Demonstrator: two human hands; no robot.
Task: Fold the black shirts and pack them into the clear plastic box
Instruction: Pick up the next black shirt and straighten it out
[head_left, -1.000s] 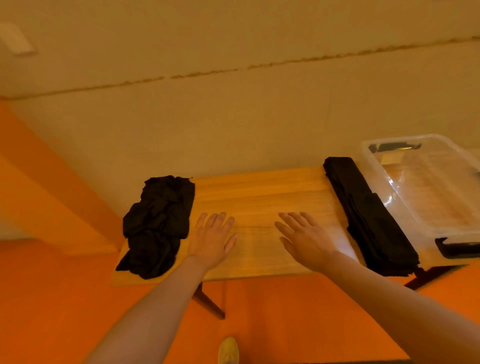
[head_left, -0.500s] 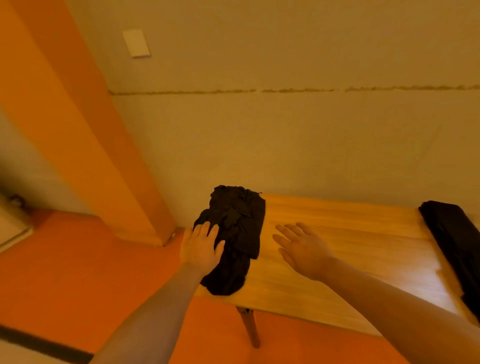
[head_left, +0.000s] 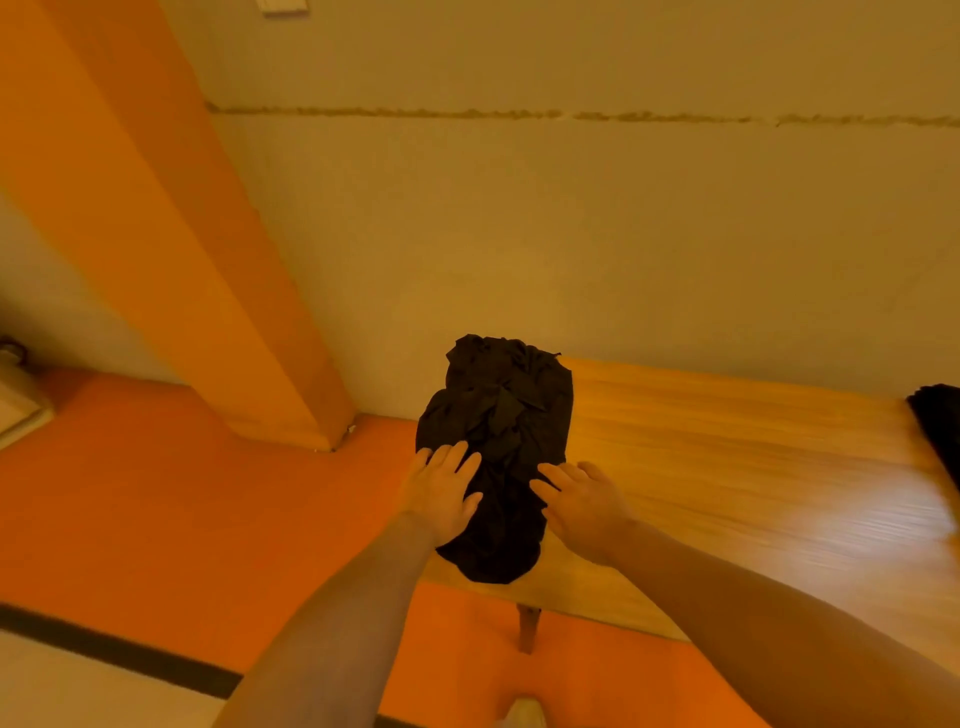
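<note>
A: What's on the table (head_left: 727, 457)?
B: One crumpled pile of black shirts (head_left: 498, 441) at its left end; edge of a 2nd black stack (head_left: 937, 426) far right. No box in view.
A: Hands?
B: 2. Left hand (head_left: 441, 493) and right hand (head_left: 584, 501) flank the pile's near part, fingers straight & spread, gripping nothing.

Folded black shirts (head_left: 939, 434): cut off by right edge, only a dark corner visible.
Table (head_left: 727, 467): right part blurred, runs out of view; one leg visible.
Crumpled shirt pile (head_left: 498, 441): near-left side partly covered by left hand (head_left: 441, 493); single garments indistinguishable.
Wall plate (head_left: 283, 5): cropped by top edge.
Shoe (head_left: 524, 714): cut by bottom edge.
</note>
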